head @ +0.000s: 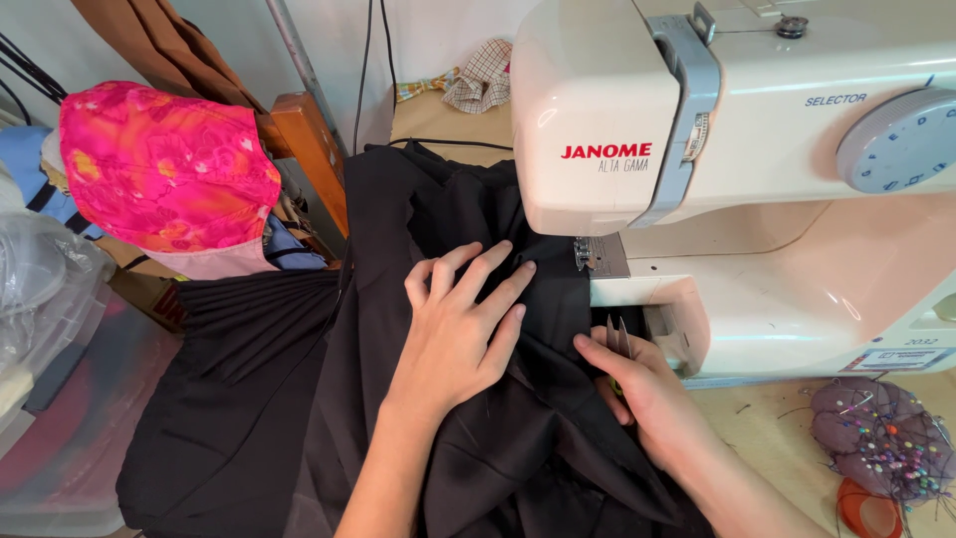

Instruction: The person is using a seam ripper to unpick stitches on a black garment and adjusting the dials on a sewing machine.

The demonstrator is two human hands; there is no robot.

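Black fabric is the biggest thing in view: a large dark garment spread over the bench, draped off its left edge w/ a pleated section at left, bunched up toward the needle area at centre. Next, the cream sewing machine fills the upper right, its head over the cloth, grey stitch dial at far right, metal presser foot down just beside the cloth's edge.

Left of the machine, a pink-and-orange patterned cloth hangs over a wooden post, w/ brown fabric above it. Clear plastic bins sit at lower left, contents blurred. Small checked scrap lies at the back by the wall.

Left hand lies flat on the black fabric, palm down, fingers spread & stretched toward the presser foot, pressing the cloth rather than gripping it. Right hand rests on the fabric just in front of the machine's free arm, fingers curled round a pair of thin metal tweezers, tips pointing up toward the needle area; index fingertip touches the cloth.

Lower right on the bench: a purplish pincushion stuck w/ many coloured-head pins, & a small orange round thing partly cut off by the frame edge.
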